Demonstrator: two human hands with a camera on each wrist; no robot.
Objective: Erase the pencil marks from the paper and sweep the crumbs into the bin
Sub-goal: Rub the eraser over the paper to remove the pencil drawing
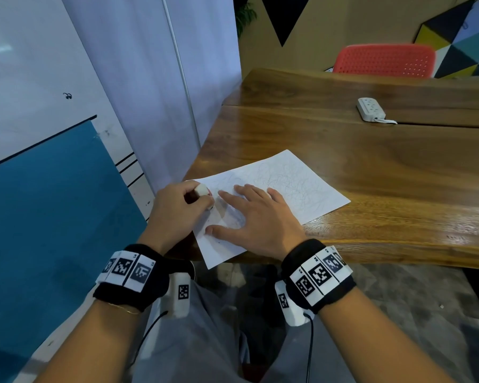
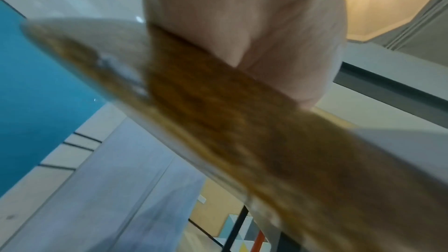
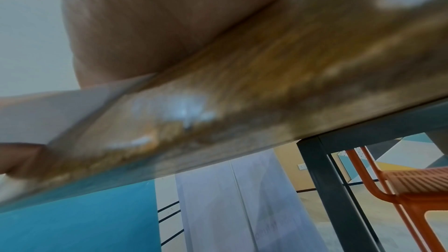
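Nearest the person, both wrists carry black bands with printed square markers, and just beyond them the paper [image 1: 274, 189] lies at the near left corner of the wooden worktop [image 1: 371, 167], one corner overhanging the edge. The left hand [image 1: 177, 208] has its fingers curled round a small white eraser [image 1: 202, 190], which it holds at the paper's left edge; the right hand [image 1: 249, 214] lies flat on the sheet just beside it, fingers spread and straight, pinning the paper down. The step in hand looks like the erasing itself: the patch near the eraser seems paler, while faint grey scribble covers the paper's far half, so most of the rubbing appears still to come. A few dark specks near the right thumb may be crumbs, though they are too small to be sure. The next move likely calls for firm short strokes working away from the pinning hand, which must shift along the sheet to stop it creasing. No bin shows in any view. Beyond the paper a white power strip [image 1: 370, 109] sits well apart on the worktop, and behind it stand a red perforated chair [image 1: 385, 60] and a wall of coloured triangles; a white and blue wall lies left of the paper. Both wrist views are blurred, showing mainly the worktop edge
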